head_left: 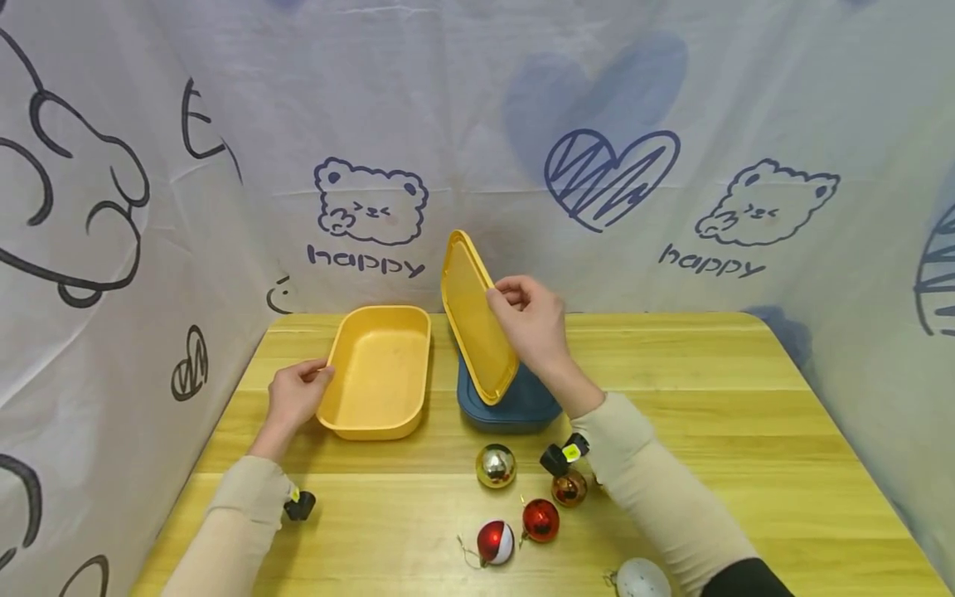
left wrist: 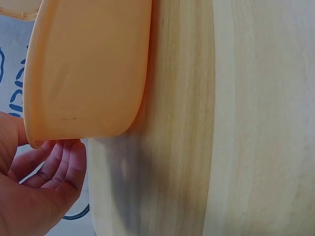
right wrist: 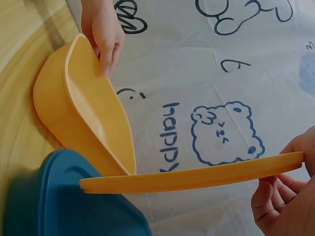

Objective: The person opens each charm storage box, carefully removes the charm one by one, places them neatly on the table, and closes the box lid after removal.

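My left hand (head_left: 297,395) pinches the left rim of a yellow plastic container (head_left: 379,373), which stands open-topped on the table. In the left wrist view, the thumb is at the rim of the container (left wrist: 88,69) and the fingers are curled beneath it. My right hand (head_left: 531,325) pinches one edge of a yellow lid (head_left: 472,319), held tilted steeply in the air. Behind and under that lid sits a dark blue lidded container (head_left: 507,421), partly covered by it in the head view. The right wrist view shows the lid (right wrist: 192,178) edge-on, overlapping the blue container (right wrist: 88,206).
Several Christmas baubles lie at the front of the wooden table (head_left: 694,398): a gold one (head_left: 496,466), a red one (head_left: 540,520), a red-and-white one (head_left: 496,542), a copper one (head_left: 569,489) and a white one (head_left: 643,579). A printed cloth (head_left: 477,108) hangs behind.
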### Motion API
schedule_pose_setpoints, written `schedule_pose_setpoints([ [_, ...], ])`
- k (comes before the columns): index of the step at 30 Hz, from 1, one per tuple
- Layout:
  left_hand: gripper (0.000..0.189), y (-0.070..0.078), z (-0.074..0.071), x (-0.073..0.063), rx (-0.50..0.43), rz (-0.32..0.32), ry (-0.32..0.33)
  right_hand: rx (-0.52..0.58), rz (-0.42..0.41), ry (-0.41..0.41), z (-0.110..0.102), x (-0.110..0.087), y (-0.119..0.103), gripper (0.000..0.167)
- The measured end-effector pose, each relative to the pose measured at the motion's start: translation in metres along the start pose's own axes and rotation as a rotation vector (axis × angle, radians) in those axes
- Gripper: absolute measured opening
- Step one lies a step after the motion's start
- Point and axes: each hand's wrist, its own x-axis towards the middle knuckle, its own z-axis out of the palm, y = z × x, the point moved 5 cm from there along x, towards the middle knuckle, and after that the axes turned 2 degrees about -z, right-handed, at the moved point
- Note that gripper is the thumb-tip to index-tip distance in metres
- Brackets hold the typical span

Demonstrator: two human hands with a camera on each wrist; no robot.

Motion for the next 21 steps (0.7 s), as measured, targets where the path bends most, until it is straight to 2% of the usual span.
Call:
schedule_pose_setpoints([
  [12, 0.044, 0.002, -0.002, -0.002, 0.016, 0.009, -0.003, -0.007, -0.001, -0.009, 0.027, -0.005, -0.007, 0.023],
  [21, 0.042, -0.001, -0.001, 0.000, 0.008, 0.017, 0.014, -0.023, 0.038, -0.030, 0.047, -0.011, -0.015, 0.024],
])
